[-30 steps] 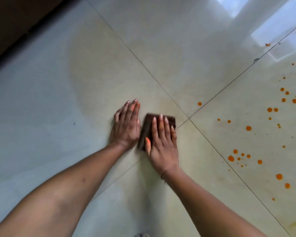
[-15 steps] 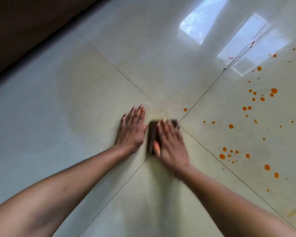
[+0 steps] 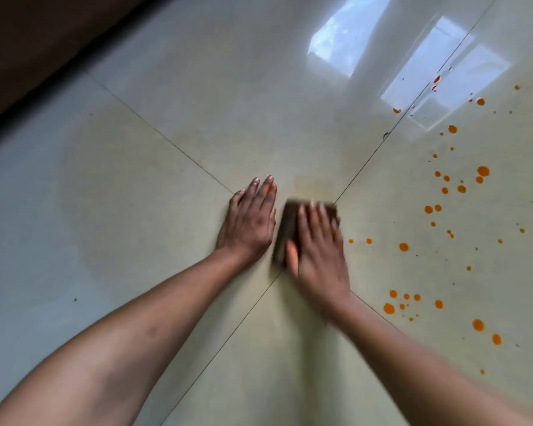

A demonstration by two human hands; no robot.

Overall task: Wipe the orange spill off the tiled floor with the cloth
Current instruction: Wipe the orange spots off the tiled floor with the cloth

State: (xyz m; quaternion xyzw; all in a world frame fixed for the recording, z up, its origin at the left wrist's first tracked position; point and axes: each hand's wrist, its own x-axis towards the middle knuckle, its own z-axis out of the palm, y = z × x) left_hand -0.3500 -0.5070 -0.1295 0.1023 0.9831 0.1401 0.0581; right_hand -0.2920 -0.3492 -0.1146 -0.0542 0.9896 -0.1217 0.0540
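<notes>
A dark brown folded cloth (image 3: 285,229) lies on the pale tiled floor (image 3: 136,195) where four tiles meet. My right hand (image 3: 319,256) presses flat on top of it, blurred by motion, and covers most of it. My left hand (image 3: 250,219) rests flat on the tile just left of the cloth, fingers together, holding nothing. Orange spill drops (image 3: 443,192) are scattered over the right-hand tile, the nearest ones (image 3: 368,241) a short way right of the cloth. A faint yellowish smear (image 3: 313,187) shows just beyond the cloth.
A dark wall base or furniture edge (image 3: 43,56) runs along the upper left. Bright window reflections (image 3: 336,47) shine on the far tiles. Grout lines (image 3: 379,149) cross under my hands. More orange drops (image 3: 388,308) lie near my right forearm.
My right hand has slid the cloth to the right across the tile joint, over the single drop that lay near it. My left hand stayed planted. The view has tilted up slightly.
</notes>
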